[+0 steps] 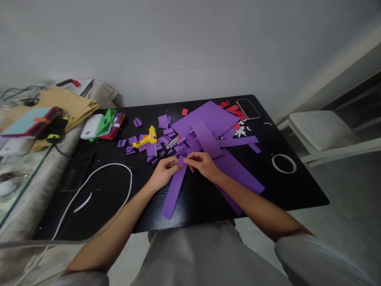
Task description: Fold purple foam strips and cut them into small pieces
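A long purple paper strip (174, 190) lies on the black table (190, 198), running from the front edge up to my hands. My left hand (163, 171) pinches its far end from the left, fingers closed on the paper. From the right, my right hand (202, 163) pinches the same end, thumb and fingers pressed on the fold. Just beyond my hands lie black-handled scissors (170, 146) and a yellow glue gun (146, 139) among several small purple paper pieces (163, 121). Larger purple sheets (208, 119) lie to the right of them.
A white cable (119, 169) loops across the table's left part. A tape ring (283, 163) lies at the right, a phone (248, 108) at the back right beside red scraps (232, 108). Coloured paper stacks (110, 125) and brown envelopes (68, 104) sit left. A white stool (321, 129) stands right.
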A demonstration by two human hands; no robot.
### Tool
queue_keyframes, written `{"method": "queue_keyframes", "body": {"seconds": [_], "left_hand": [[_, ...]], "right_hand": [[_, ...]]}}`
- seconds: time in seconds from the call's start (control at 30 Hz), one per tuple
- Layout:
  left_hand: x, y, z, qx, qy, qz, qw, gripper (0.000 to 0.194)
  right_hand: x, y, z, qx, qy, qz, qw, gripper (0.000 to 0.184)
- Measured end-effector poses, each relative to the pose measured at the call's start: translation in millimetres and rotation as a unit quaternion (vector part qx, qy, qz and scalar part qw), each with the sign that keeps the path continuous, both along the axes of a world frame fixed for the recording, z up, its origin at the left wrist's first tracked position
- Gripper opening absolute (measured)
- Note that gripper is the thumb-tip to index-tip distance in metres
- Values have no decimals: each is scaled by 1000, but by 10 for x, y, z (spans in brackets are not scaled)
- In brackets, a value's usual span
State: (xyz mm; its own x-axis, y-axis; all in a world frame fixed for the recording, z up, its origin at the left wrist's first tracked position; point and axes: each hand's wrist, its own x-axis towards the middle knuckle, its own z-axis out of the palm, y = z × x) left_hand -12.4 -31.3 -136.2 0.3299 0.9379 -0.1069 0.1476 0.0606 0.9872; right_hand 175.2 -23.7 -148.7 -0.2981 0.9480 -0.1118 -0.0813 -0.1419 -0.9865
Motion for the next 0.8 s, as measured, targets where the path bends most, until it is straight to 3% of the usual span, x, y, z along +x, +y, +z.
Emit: {"method": "queue_keyframes", "body": {"seconds": [0.23,0.43,0.8], "left_hand": [[18,-4,-39,-1,-22,24,999,29],[27,-16,-31,-27,-10,0,1000,31],[-68,42,-27,-56,6,-37,998,25]], "right_hand": [[-46,-36,-16,16,-1,-4,1000,26],[-1,2,52,6,21,-84,996,27],[337,352,58,-11,76,-227,971,22]]}}
